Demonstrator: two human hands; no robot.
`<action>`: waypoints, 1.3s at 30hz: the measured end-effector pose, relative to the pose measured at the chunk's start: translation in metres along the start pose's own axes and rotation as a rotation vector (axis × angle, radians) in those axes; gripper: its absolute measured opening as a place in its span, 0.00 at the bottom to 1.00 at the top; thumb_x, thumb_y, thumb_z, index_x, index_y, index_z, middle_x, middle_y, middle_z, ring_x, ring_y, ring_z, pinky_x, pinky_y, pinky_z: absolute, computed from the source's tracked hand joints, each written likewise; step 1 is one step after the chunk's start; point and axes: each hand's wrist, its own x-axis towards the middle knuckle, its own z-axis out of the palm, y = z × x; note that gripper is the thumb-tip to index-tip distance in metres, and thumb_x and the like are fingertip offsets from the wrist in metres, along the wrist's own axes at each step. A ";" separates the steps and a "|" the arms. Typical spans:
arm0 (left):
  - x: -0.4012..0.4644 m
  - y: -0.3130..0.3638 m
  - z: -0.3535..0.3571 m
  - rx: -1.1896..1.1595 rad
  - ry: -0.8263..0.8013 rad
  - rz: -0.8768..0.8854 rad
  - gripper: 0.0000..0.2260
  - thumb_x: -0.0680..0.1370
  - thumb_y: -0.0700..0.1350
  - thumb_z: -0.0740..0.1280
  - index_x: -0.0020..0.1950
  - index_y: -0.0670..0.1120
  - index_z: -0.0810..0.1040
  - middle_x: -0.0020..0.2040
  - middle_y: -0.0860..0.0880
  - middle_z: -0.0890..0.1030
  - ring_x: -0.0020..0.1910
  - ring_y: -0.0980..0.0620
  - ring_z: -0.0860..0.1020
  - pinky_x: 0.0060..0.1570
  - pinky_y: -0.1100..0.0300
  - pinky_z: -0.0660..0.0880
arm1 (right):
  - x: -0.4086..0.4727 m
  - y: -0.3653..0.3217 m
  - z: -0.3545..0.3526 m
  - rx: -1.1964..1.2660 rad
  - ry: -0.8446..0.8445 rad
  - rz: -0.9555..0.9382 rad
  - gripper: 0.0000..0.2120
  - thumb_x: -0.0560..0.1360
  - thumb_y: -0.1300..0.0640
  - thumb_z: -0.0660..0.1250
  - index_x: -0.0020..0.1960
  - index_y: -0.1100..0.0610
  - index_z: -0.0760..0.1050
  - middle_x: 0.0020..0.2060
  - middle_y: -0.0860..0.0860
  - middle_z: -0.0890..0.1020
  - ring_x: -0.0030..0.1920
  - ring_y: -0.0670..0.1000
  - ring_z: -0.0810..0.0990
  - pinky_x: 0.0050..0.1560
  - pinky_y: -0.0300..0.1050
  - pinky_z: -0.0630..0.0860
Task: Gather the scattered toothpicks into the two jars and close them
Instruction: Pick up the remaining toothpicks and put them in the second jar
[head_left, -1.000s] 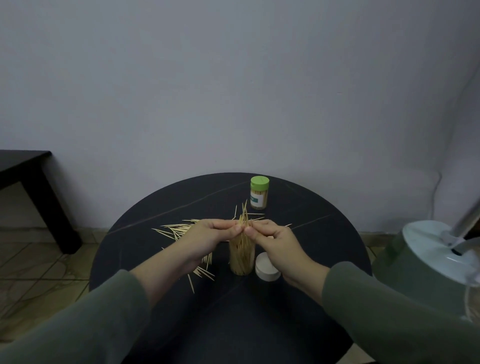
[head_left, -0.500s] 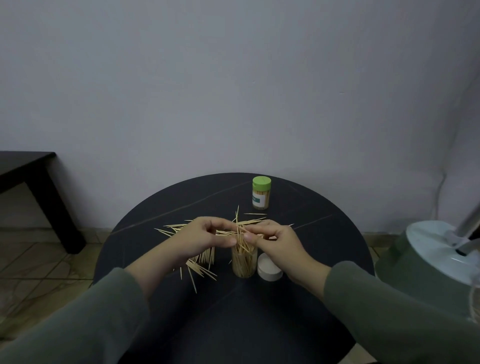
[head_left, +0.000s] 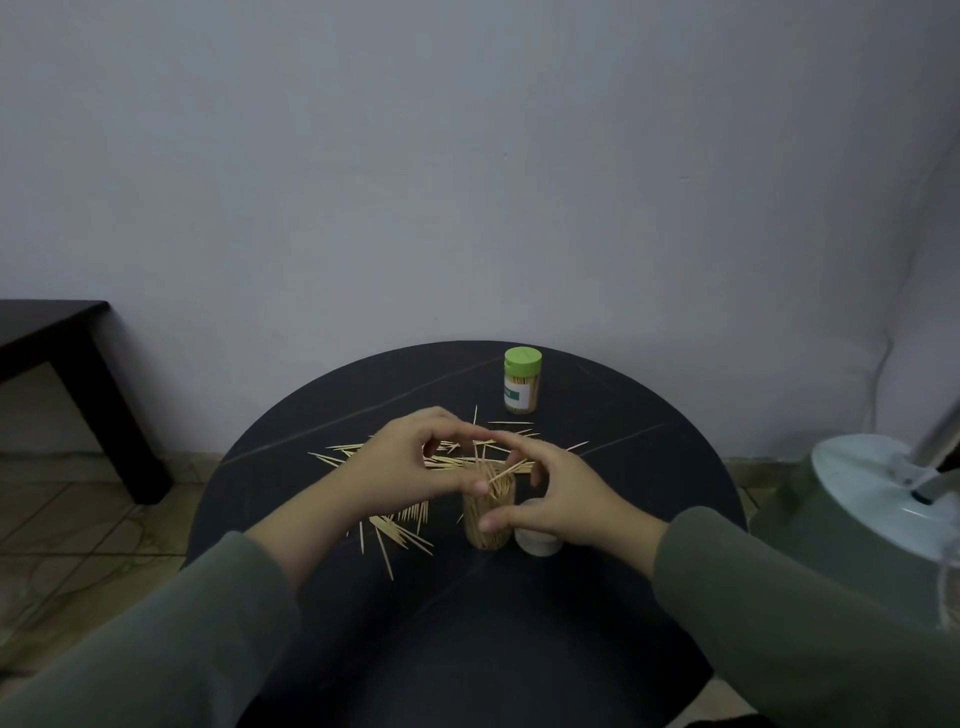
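Round dark table (head_left: 467, 649): bears every item listed here; bare surface nearest the person.

White lid (head_left: 537, 543): on the table, under the right palm, just beside the open jar on its right.

Open jar (head_left: 487, 517): clear, upright, packed with toothpicks standing on end; sits between the two hands, several sticks poking above its mouth at slants.

Right hand (head_left: 558, 499): arched over the jar; thumb against the jar's side, fingers curved above its mouth. Whether a stick is pinched cannot be told.

Left hand (head_left: 410, 467): fingers bent, thumb tip at the jar's mouth, touching a slanted stick; a firm grasp cannot be told.

Scattered toothpicks (head_left: 400, 525): a loose heap under and to the left of the left hand; more lie fanned out just beyond both hands.

Green-lidded jar (head_left: 522, 382): closed, upright, filled, with a label; well beyond the right hand, near the table's far edge.
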 end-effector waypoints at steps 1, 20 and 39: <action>0.000 0.000 -0.001 0.027 -0.006 0.011 0.20 0.64 0.64 0.71 0.55 0.63 0.80 0.52 0.61 0.77 0.52 0.63 0.75 0.50 0.68 0.71 | 0.000 0.000 0.000 -0.025 -0.012 0.027 0.51 0.54 0.30 0.74 0.73 0.35 0.59 0.62 0.42 0.72 0.56 0.45 0.70 0.60 0.51 0.72; 0.006 0.014 0.036 0.228 0.082 0.166 0.18 0.75 0.56 0.69 0.64 0.57 0.77 0.55 0.61 0.80 0.54 0.58 0.71 0.54 0.61 0.70 | 0.000 -0.007 0.005 0.082 -0.067 0.037 0.10 0.62 0.46 0.80 0.36 0.38 0.79 0.37 0.39 0.83 0.42 0.36 0.79 0.43 0.34 0.72; -0.004 0.009 0.004 0.199 0.072 -0.018 0.16 0.79 0.55 0.64 0.66 0.63 0.74 0.58 0.56 0.74 0.60 0.58 0.70 0.57 0.60 0.69 | -0.001 -0.004 0.002 -0.032 -0.057 0.051 0.21 0.55 0.27 0.71 0.44 0.33 0.79 0.40 0.37 0.77 0.45 0.39 0.71 0.54 0.50 0.68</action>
